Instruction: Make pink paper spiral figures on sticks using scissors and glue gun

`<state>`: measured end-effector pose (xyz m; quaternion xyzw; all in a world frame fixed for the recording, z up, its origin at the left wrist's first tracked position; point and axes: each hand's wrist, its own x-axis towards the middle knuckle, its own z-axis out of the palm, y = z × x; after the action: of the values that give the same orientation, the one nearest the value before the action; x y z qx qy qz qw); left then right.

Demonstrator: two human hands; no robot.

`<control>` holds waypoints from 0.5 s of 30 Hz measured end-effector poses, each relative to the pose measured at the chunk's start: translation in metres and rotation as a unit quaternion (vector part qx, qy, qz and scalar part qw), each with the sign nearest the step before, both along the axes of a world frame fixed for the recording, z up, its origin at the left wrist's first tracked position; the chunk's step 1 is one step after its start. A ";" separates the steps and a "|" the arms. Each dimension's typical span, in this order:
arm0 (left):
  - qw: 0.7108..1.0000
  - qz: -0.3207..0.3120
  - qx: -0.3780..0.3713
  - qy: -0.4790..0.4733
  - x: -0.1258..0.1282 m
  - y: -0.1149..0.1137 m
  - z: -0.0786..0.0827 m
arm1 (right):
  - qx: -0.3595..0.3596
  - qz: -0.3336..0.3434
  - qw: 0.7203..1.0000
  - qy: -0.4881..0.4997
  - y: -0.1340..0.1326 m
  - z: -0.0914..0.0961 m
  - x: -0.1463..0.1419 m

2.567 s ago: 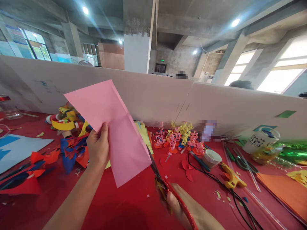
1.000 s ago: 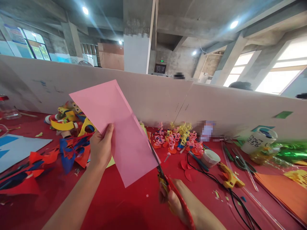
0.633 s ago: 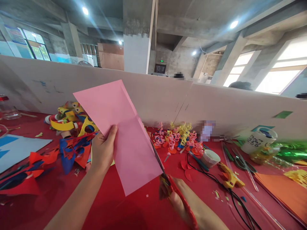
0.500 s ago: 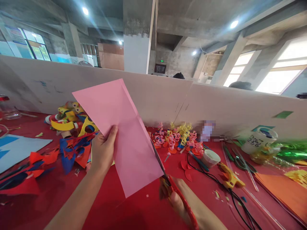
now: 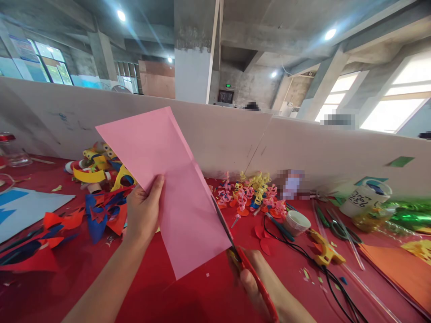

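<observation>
A pink sheet of paper (image 5: 175, 202) is held up above the red table, tilted, with a narrow strip along its right edge. My left hand (image 5: 144, 211) pinches its left edge, thumb on the face toward me. In my right hand (image 5: 254, 278) are red-handled scissors (image 5: 264, 291), my fingers wrapped round the handles. The dark blades lie along the sheet's lower right edge, reaching up from its lower corner. Part of the blades is hidden by the paper, and the fingers of my right hand are partly blurred.
Red and blue paper cut-outs (image 5: 101, 213) and yellow paper pieces (image 5: 88, 176) lie left. Curly pink and yellow paper ornaments (image 5: 251, 193) stand ahead by a pale partition (image 5: 215, 134). To the right are a white cup (image 5: 296, 223), a yellow glue gun (image 5: 325, 249) with black cord, and orange paper (image 5: 400, 269).
The sheet's upper left corner has shifted slightly left and up. My right hand and the scissors stay at the lower right edge, with little visible movement.
</observation>
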<state>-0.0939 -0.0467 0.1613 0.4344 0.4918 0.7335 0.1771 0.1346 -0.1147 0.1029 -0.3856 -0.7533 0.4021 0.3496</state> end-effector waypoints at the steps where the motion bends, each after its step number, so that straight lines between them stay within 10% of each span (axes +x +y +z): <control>1: 1.000 0.000 -0.002 0.000 0.000 0.000 0.000 | -0.006 0.001 1.000 0.003 0.000 0.000 0.000; 15: 1.000 0.001 -0.010 0.018 -0.004 0.003 -0.002 | -0.035 -0.013 0.999 -0.003 0.001 -0.003 0.001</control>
<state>-0.0978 -0.0436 0.1595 0.4455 0.5027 0.7205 0.1721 0.1353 -0.1133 0.0999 -0.4086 -0.7348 0.4227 0.3383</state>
